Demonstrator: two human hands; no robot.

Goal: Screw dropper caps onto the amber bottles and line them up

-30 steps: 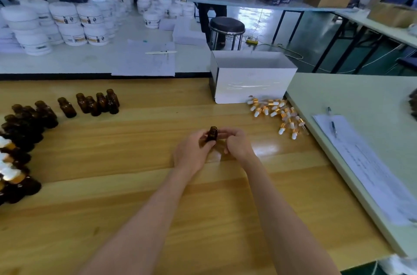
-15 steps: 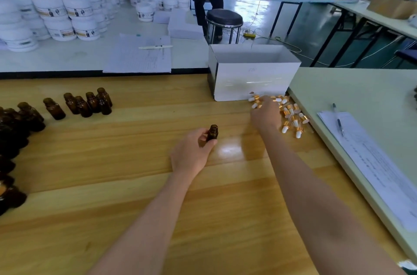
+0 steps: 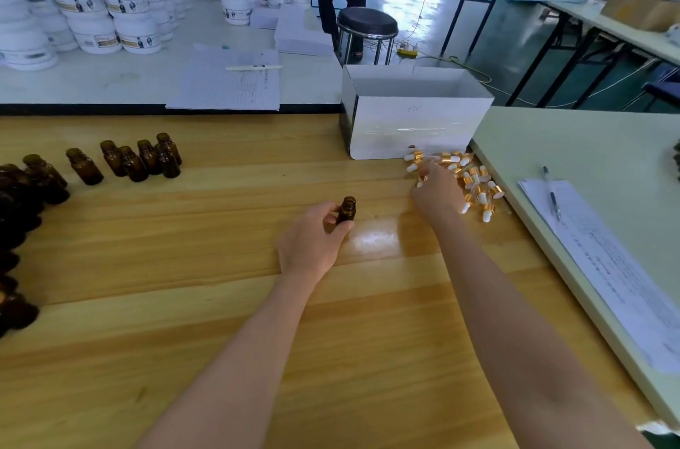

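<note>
My left hand (image 3: 312, 240) grips an uncapped amber bottle (image 3: 347, 210), standing upright on the wooden table (image 3: 206, 301) near its middle. My right hand (image 3: 437, 191) lies over the left side of a pile of gold-collared dropper caps (image 3: 474, 183) with white bulbs, in front of a white box. Its fingers are curled among the caps; whether they hold one is hidden. Several uncapped amber bottles (image 3: 140, 159) stand in a loose row at the left.
An open white box (image 3: 412, 117) stands behind the caps. More dark bottles (image 3: 18, 220) crowd the left edge. A pale table (image 3: 588, 161) at the right carries paper sheets (image 3: 618, 264) and a pen (image 3: 552, 194). White jars (image 3: 92, 14) fill the far table.
My right hand left the bottle and reached right to the pile of dropper caps, where it now stays. My left hand has kept hold of the bottle in the same place.
</note>
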